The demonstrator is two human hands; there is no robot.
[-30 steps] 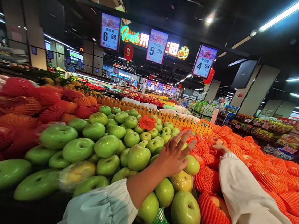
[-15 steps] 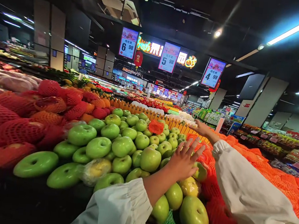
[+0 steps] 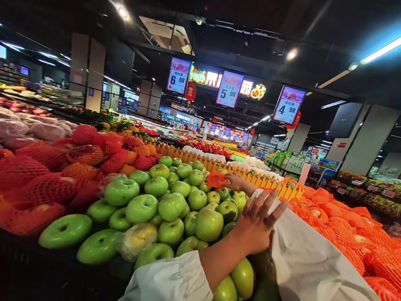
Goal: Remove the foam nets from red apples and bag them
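My right hand (image 3: 233,181) reaches far over the heap of green apples (image 3: 209,225). Its fingers are closed at the right edge of a red foam net (image 3: 215,179) lying among the back apples; whether a fruit is inside I cannot tell. My left hand (image 3: 258,221) is held over the right side of the heap, fingers spread, with nothing in it. It overlaps my right sleeve (image 3: 304,253) in view. A plastic-wrapped yellowish fruit (image 3: 139,241) rests among the front apples.
Fruit in red foam nets (image 3: 46,184) is piled at left, and more orange-red netted fruit (image 3: 340,233) at right. A low yellow picket fence (image 3: 254,176) runs behind the apples. Price signs (image 3: 229,90) hang overhead. The display's dark front edge (image 3: 19,252) is at lower left.
My right hand has moved left and inward, from above the fence to the red foam net. My left hand stays spread and has shifted slightly right. The view has tilted up a little.
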